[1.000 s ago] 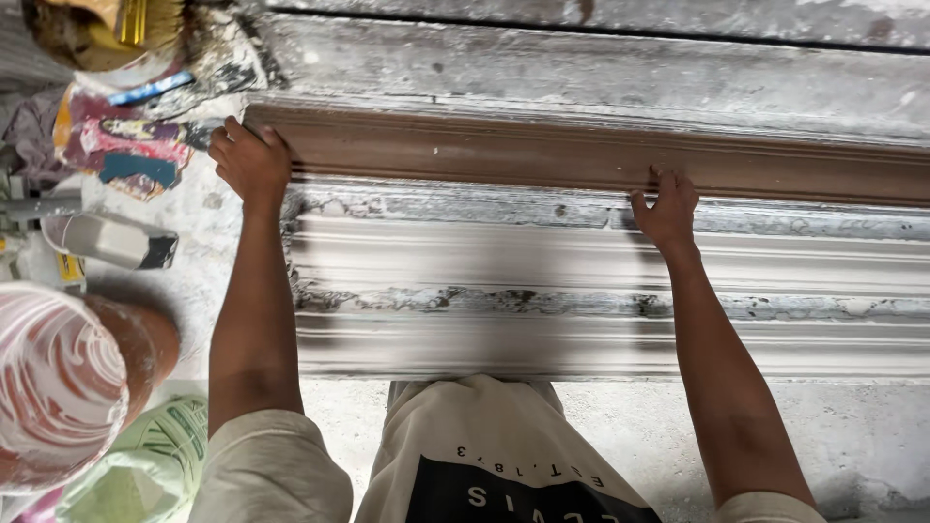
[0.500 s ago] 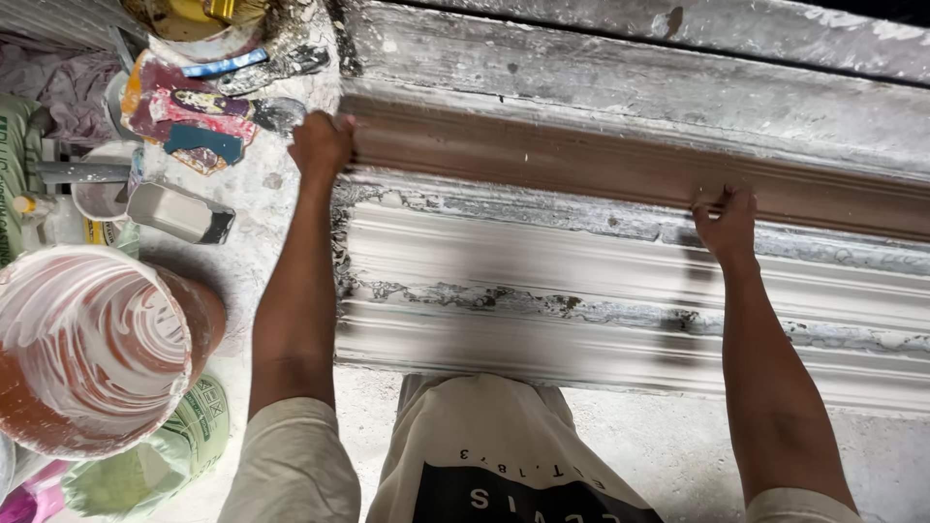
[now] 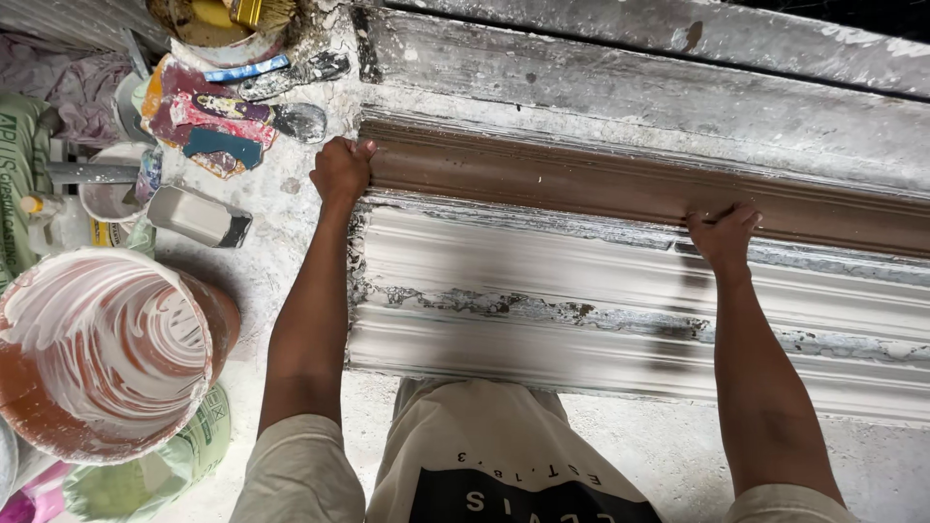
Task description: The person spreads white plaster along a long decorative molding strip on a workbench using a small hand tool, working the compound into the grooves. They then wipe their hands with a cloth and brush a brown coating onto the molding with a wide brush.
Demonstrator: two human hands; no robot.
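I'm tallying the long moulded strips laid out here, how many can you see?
2. A brown strip lies farther back, left hand at its end, right hand on its near edge. A white strip lies beside it, nearer the person. Others may be hidden.

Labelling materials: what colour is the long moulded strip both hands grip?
Brown, matte; the strip shows best in the head view, above white plaster mouldings.

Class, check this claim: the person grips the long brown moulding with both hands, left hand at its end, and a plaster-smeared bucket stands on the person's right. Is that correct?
Not quite. The head view shows the plaster-smeared bucket on the person's left, not the right. The rest holds: the left hand grips the end of the long brown moulding, and the right hand grips it further along.
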